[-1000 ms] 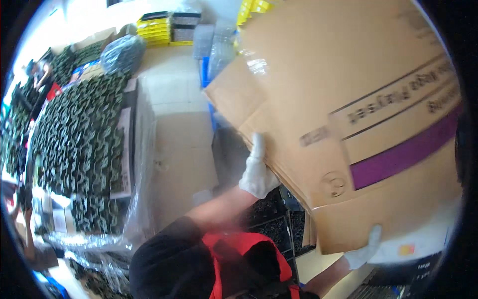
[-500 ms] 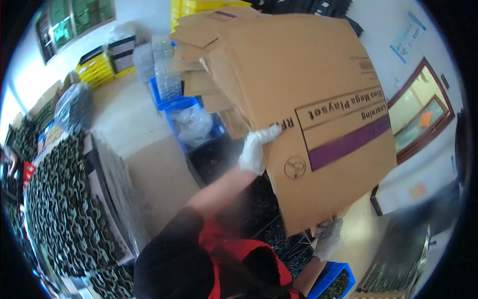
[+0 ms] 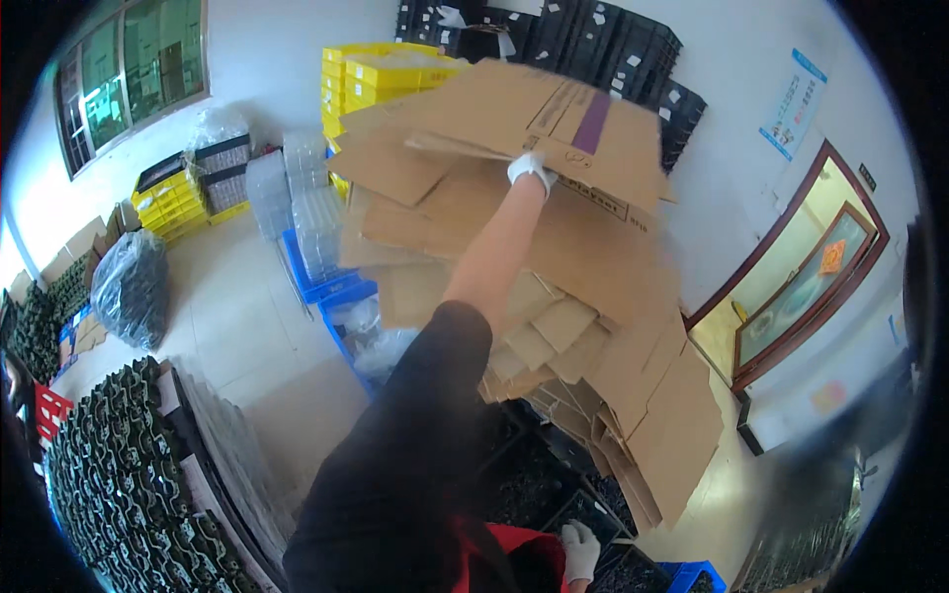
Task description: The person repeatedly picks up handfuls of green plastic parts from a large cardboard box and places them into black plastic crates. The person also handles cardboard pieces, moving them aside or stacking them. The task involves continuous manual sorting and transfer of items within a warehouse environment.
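My left hand (image 3: pixel 531 173), in a white glove, reaches far forward with its arm stretched out. Its fingers close on the near edge of a flattened cardboard box (image 3: pixel 494 99) with a purple stripe and dark print. That box lies tilted on top of a tall, uneven stack of flattened cartons (image 3: pixel 445 212). Low in the picture, close to my body, is my right hand (image 3: pixel 580 551), also gloved. It holds nothing that I can see, and its fingers look loosely extended beside black crates (image 3: pixel 539 489) of small dark parts.
More cartons (image 3: pixel 657 415) slope down on the right. Blue bins (image 3: pixel 341 306) with clear plastic stand left of the stack; yellow crates (image 3: pixel 395 74) and black crates (image 3: pixel 613 49) rise behind. Racked dark parts (image 3: pixel 124 474) fill the lower left. A doorway (image 3: pixel 791 277) is at right.
The printed flattened box has moved away from me onto the carton stack, with my left hand still at its edge. My right hand has let go of it and drawn back toward my body.
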Motion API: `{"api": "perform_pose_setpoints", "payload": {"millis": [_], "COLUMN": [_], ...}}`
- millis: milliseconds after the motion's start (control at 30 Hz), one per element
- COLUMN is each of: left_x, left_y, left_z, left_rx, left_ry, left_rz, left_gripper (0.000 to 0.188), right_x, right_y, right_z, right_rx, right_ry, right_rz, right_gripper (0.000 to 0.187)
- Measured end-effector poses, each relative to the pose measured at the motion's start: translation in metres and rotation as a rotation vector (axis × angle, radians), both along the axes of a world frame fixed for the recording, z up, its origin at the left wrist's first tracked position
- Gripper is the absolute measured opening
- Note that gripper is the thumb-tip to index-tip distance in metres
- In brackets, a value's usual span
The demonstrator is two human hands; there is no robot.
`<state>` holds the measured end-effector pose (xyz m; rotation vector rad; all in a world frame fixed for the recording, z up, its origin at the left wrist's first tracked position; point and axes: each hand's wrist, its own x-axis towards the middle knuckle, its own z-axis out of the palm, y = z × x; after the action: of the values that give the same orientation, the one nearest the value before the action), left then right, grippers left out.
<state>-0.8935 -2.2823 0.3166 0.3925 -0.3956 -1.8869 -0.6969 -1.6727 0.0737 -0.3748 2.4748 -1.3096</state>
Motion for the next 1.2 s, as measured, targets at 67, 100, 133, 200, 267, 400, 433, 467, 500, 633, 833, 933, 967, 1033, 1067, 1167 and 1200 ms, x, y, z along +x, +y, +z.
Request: {"api": "perform_pose_setpoints", "payload": {"millis": [67,100,133,200,267,400,433,467,500,633,833,933,967,1033,1067,1167,1200], "left_x": [0.004,0.012,0.024,0.049,0.093,0.179,0.192,0.209,0.231,0.307,0.398,0.500,0.486,0.477,0.515,0.562,0.562], "left_y": [0.012,0.024,0.038,0.069,0.097,0.189,0.223,0.254,0.279,0.373,0.406,0.369,0.359,0.338,0.324,0.296,0.283], "left_z": [-0.014,-0.026,-0.039,-0.074,-0.112,-0.187,-0.204,-0.220,-0.229,-0.343,-0.544,-0.586,-0.569,-0.507,-0.522,-0.566,-0.578], "left_rx": [-0.005,-0.022,-0.057,-0.150,-0.307,-0.472,-0.441,-0.407,-0.471,-0.324,-1.760,-1.507,-1.558,-1.197,-1.152,-1.178,-1.232], "left_ry": [-0.024,-0.015,-0.017,-0.043,-0.122,-0.377,-0.436,-0.495,-0.559,-0.741,-1.214,-1.591,-1.653,-1.870,-1.871,-1.963,-2.004], "left_rz": [-0.134,-0.228,-0.321,-0.490,-0.580,-0.668,-0.741,-0.809,-0.858,-0.889,-1.382,-1.324,-1.328,-1.203,-1.062,-1.131,-1.230], "left_gripper": [0.025,0.026,0.026,0.028,0.032,0.041,0.041,0.041,0.041,0.035,0.035,0.024,0.025,0.023,0.020,0.018,0.019], "right_x": [-0.010,-0.012,-0.010,-0.006,-0.003,0.010,0.008,0.007,0.011,0.036,0.055,0.067,0.064,0.059,0.073,0.107,0.118], "right_y": [-0.007,-0.011,-0.019,-0.030,-0.051,-0.078,-0.077,-0.074,-0.068,-0.062,-0.046,-0.062,-0.076,-0.118,-0.150,-0.218,-0.241], "right_z": [-0.015,-0.019,-0.017,-0.011,-0.002,0.017,0.012,0.007,0.004,-0.030,-0.046,-0.046,-0.016,0.047,0.085,0.183,0.205], "right_rx": [0.075,0.140,0.204,0.327,0.426,0.565,0.595,0.628,0.640,0.649,0.937,0.317,0.154,-0.123,-0.290,-0.594,-0.792], "right_ry": [-0.038,-0.011,0.014,0.031,0.023,0.063,0.059,0.057,0.038,-0.057,-0.105,0.041,0.024,0.050,0.124,-0.038,-0.091], "right_rz": [0.119,0.141,0.165,0.216,0.304,0.405,0.390,0.382,0.383,0.499,1.017,1.037,0.927,0.847,0.916,0.951,1.051], "right_gripper": [0.036,0.037,0.039,0.042,0.046,0.043,0.043,0.044,0.044,0.046,0.044,0.038,0.029,0.022,0.018,0.014,0.017]}}
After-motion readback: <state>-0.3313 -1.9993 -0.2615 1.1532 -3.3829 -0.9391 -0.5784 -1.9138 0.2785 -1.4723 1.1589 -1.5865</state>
